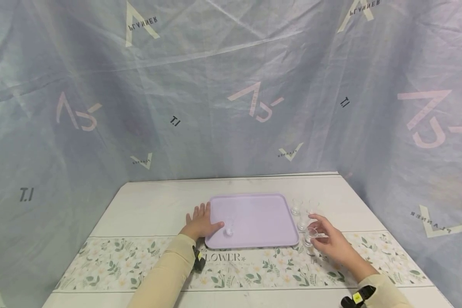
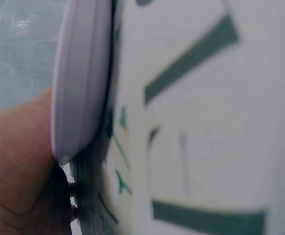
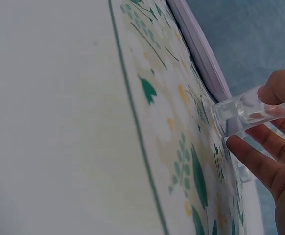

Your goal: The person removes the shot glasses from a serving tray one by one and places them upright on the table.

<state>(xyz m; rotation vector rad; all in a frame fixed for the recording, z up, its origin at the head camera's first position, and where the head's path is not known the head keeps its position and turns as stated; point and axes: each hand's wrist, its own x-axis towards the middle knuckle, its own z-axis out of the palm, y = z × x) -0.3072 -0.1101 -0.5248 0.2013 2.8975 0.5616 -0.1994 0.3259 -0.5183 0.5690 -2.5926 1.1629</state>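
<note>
A lilac tray (image 1: pixel 254 220) lies on the table, with one small clear glass (image 1: pixel 229 229) standing near its left side. My left hand (image 1: pixel 201 224) rests at the tray's left edge, fingers straight and spread along the outside, thumb reaching over the rim towards that glass. To the right of the tray, my right hand (image 1: pixel 331 241) holds another small clear glass (image 3: pixel 235 113) by its upper part, between thumb and fingers. This glass is upright, its thick base close to the tablecloth. In the left wrist view the tray's side wall (image 2: pixel 81 83) sits against the left hand.
Several more clear glasses stand beyond the right hand along the tray's right side, including one glass (image 1: pixel 296 207) at the far corner. A floral band (image 1: pixel 138 261) crosses the white tablecloth. Grey-blue curtains (image 1: pixel 200 141) hang behind and on both sides.
</note>
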